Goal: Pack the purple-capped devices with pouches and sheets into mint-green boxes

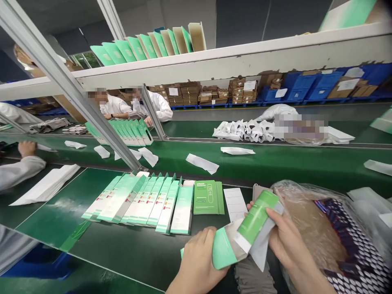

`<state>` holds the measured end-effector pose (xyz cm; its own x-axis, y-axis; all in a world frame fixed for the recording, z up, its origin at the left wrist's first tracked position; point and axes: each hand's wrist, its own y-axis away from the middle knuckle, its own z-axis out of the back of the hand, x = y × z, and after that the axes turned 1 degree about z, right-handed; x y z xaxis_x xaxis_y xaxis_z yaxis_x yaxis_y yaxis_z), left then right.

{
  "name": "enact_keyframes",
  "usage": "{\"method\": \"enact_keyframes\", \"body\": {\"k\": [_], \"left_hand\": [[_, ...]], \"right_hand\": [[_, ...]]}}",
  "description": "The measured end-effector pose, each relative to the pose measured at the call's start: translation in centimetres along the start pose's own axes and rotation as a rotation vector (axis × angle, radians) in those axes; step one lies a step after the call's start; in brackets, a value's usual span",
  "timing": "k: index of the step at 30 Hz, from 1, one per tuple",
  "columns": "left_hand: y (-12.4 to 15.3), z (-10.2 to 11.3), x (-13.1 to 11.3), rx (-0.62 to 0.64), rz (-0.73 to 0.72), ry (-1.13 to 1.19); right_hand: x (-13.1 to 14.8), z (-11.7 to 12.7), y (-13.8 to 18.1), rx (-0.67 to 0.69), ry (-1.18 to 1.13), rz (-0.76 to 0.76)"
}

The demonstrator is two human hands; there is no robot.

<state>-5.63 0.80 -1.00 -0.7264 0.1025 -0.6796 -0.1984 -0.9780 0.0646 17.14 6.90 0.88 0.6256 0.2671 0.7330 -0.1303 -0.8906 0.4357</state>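
Observation:
My left hand is wrapped around a green-and-white carton, tilted with its open end toward the right. My right hand pinches a curved green booklet together with a white pouch. The booklet's lower end is at the carton's mouth; how far in it sits, I cannot tell. Behind my hands lie a stack of green booklets and a white printed leaflet. Flat green-and-white cartons lean in a row to the left. Grey fabric-like pieces lie under my right hand.
A clear plastic bag with many batteries stands at the right. White pouches lie scattered on the green conveyor belt behind. A metal post and an overhead shelf cross the view. Co-workers sit opposite and at the left.

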Motion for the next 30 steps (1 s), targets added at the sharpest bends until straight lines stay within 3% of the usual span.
{"method": "enact_keyframes", "body": {"k": [4,9,14,17,21,27,30], "left_hand": [[-0.4,-1.1,-0.2,-0.061,-0.124,-0.023],[-1.4,-1.6,-1.0,-0.163,-0.129,-0.076],[-2.6,-3.0,-1.8,-0.235,-0.123,-0.132],[-2.8,-3.3,-1.9,-0.247,-0.056,0.004],[-2.7,-2.7,-2.0,-0.112,-0.03,0.408],[-3.0,-2.8,-1.4,-0.099,-0.125,0.607],[-3.0,-3.4,-0.5,-0.088,-0.105,0.695]], "right_hand": [[-1.2,-0.3,-1.1,0.02,0.052,0.099],[-2.6,-0.1,-1.3,-0.011,0.075,0.313],[-5.3,0.4,0.0,-0.043,0.396,0.355],[-5.4,0.5,1.1,0.07,0.49,0.354],[-3.4,0.4,2.6,0.262,0.665,0.457],[-1.6,-0.6,3.1,0.759,1.0,0.764],[-2.2,-0.7,2.9,0.796,1.079,0.813]]}}
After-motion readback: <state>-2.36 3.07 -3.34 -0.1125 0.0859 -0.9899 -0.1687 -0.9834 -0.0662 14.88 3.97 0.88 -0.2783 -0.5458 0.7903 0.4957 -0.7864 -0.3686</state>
